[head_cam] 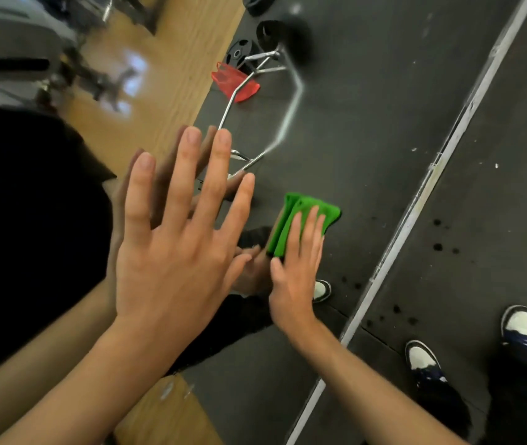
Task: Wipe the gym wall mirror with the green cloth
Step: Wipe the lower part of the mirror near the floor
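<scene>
The wall mirror [368, 130] fills most of the view, and its metal bottom edge [416, 207] runs diagonally on the right. My right hand [297, 268] presses the folded green cloth [307, 213] flat against the glass low down, fingers straight on top of it. My left hand [178, 232] lies flat on the mirror to the left, fingers spread, holding nothing. Both hands show doubled by their reflections.
The mirror reflects a chrome curl bar [249, 81], black weight plates [243, 53], a red object [235, 81], a wooden floor and my dark clothing. Beyond the mirror's edge lies dark rubber flooring [496, 220] with my two blue and white shoes [422, 361].
</scene>
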Demonstrator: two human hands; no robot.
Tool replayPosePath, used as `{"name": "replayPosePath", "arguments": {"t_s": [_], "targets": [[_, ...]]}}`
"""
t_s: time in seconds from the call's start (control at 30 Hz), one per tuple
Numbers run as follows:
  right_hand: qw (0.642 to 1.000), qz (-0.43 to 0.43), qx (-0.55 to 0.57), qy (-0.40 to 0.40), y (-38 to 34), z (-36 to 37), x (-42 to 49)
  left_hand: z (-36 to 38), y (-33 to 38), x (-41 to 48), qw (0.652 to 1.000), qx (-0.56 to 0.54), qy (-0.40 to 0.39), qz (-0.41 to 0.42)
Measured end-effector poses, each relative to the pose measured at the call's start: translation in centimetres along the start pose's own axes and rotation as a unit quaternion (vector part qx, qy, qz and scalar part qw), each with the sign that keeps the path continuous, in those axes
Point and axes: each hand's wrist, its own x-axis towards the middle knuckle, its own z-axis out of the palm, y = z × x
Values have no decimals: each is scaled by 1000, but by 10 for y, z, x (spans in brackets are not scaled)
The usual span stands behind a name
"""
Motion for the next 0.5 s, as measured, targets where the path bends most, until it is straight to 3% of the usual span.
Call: {"name": "replayPosePath", "arguments": {"t_s": [0.1, 0.3, 0.4, 0.5], "targets": [[1000, -10, -7, -8, 7, -4, 4, -1, 1, 0, 1000, -7, 2, -2], [985, 76, 106, 114, -36, -39, 149, -5, 1, 0, 1000, -5, -18, 1], [992, 24, 85, 93, -52, -31, 133, -3, 1, -1, 1000, -9, -13, 1], [996, -84, 27, 24, -45, -11, 56, 0, -1, 1, 999, -35, 2, 2]]}}
